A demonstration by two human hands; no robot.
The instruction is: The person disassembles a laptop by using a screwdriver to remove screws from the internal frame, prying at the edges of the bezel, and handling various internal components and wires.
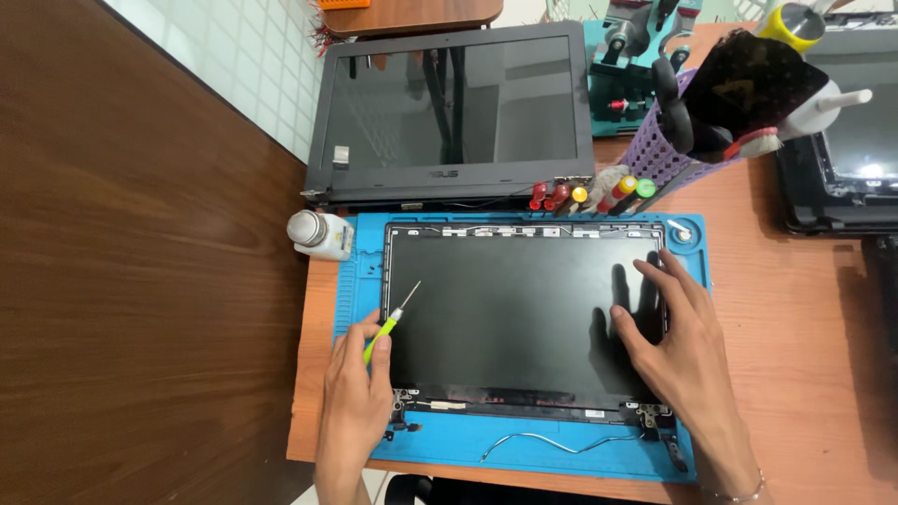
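Left hand (355, 393) at the mat's (524, 449) left side, near the front edge, closed in a grip on a screwdriver (390, 324) with a green handle. Handle pinched between thumb and fingers, metal shaft slanting up and to the right, tip just over the left edge of the panel (514, 309). Right hand (669, 332) open and flat, holding nothing, fingers spread, palm and fingertips pressed on the panel's right side near its right edge. Panel itself dark, lying face up in the middle of the blue mat, between the two hands; screwdriver grip just beside its lower left corner, flat hand over its right third. Metal hinges (655, 421) at the panel's two front corners, a thin grey cable (552, 441) curled on the mat's front strip between them. Mat on the orange-brown surface (795, 309), close to its left edge. White bottle (318, 234) on its side just off the mat's back left corner. Laptop lid (449, 112) with dark screen leaning behind the mat's back edge. Row of red, yellow and green tool handles (585, 194) touching the back edge, beside a purple basket (655, 150) toward the back right. Another dark screen (847, 150) at the surface's right edge, well apart from both hands.
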